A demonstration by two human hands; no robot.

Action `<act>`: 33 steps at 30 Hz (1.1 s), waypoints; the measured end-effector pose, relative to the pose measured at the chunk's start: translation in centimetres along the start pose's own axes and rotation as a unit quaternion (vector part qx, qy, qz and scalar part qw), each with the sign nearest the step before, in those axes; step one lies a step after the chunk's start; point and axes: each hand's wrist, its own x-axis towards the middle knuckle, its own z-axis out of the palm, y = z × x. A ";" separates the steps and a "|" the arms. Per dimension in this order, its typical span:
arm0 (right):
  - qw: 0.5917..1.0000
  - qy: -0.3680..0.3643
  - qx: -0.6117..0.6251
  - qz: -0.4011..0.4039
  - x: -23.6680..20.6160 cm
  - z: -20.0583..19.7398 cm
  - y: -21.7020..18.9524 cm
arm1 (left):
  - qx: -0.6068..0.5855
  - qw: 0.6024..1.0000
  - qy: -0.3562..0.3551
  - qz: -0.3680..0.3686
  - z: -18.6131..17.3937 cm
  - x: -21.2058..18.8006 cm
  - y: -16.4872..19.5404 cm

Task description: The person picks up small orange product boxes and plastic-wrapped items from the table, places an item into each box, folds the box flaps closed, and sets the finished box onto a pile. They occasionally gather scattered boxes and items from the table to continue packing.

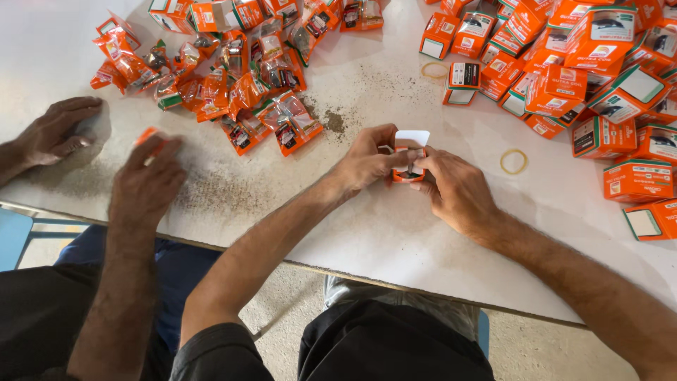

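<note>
— While your left hand (367,162) and right hand (451,187) meet over the middle of the worn white table (395,233), where does the small orange cardboard box with the white flap (409,152) sit?

— Right between your fingertips. Your left fingers are pinched on its left side, your right fingers are pressed against its right side and lower edge. Both hands are closed on it, and it looks lifted just off the tabletop, though I cannot tell for sure.

— Which way does it point?

— Its white flap stands open at the far end, away from you, so the long axis runs from your body toward the far side of the table. The orange body is mostly hidden under your fingers.

— What room do you have?

— Bare table lies between the box and the near edge. A yellow rubber band (513,161) lies near your right hand, and the heap of closed orange boxes (585,70) crowds the far right. The pile of clear-and-orange plastic packets (233,85) sits to the far left. Another person's two hands (144,180) rest on the table well left of yours, one over a small orange packet (149,135).
</note>
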 end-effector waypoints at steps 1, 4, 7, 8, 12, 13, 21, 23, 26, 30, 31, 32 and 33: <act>1.000 0.004 -0.004 -0.003 -0.1 0.1 0.1 | 0.096 0.994 0.038 0.047 0.4 -0.1 -0.1; 1.000 0.006 -0.001 0.009 -0.3 0.2 0.3 | 0.267 0.935 0.097 0.211 1.0 -1.5 -0.6; 0.998 -0.027 0.011 0.062 -0.6 0.1 0.6 | 0.254 0.887 0.061 0.380 0.9 -3.2 -1.2; 0.995 -0.042 0.014 0.089 -0.7 0.1 0.7 | 0.279 0.869 0.052 0.405 0.7 -3.5 -1.3; 0.995 -0.022 0.017 0.093 -0.8 0.3 1.1 | 0.337 0.846 0.056 0.409 0.7 -3.8 -1.5; 0.996 -0.020 0.022 0.087 -0.9 0.4 1.2 | 0.330 0.851 0.060 0.404 0.8 -3.8 -1.5; 0.999 -0.004 0.027 0.041 -0.5 -0.2 0.7 | 0.327 0.837 0.051 0.436 0.3 -3.4 -2.1; 0.999 -0.001 0.032 0.022 -0.4 -0.5 0.6 | 0.391 0.794 0.052 0.463 0.1 -3.5 -2.2; 0.999 0.009 -0.007 -0.046 -0.6 -0.5 0.9 | 0.451 0.747 0.068 0.485 0.6 -3.6 -2.2; 0.994 0.004 -0.011 -0.112 -1.1 -0.2 2.6 | 0.487 0.740 0.094 0.454 0.8 -4.9 -1.8; 0.991 -0.003 -0.015 -0.131 -1.0 -0.4 3.2 | 0.472 0.749 0.106 0.453 0.4 -5.5 -1.7; 0.989 -0.009 -0.021 -0.148 -0.9 -0.8 3.9 | 0.456 0.757 0.114 0.453 -0.4 -6.4 -1.7; 0.989 0.024 -0.027 -0.145 -0.5 -1.4 4.6 | 0.440 0.765 0.120 0.455 -1.4 -7.2 -1.8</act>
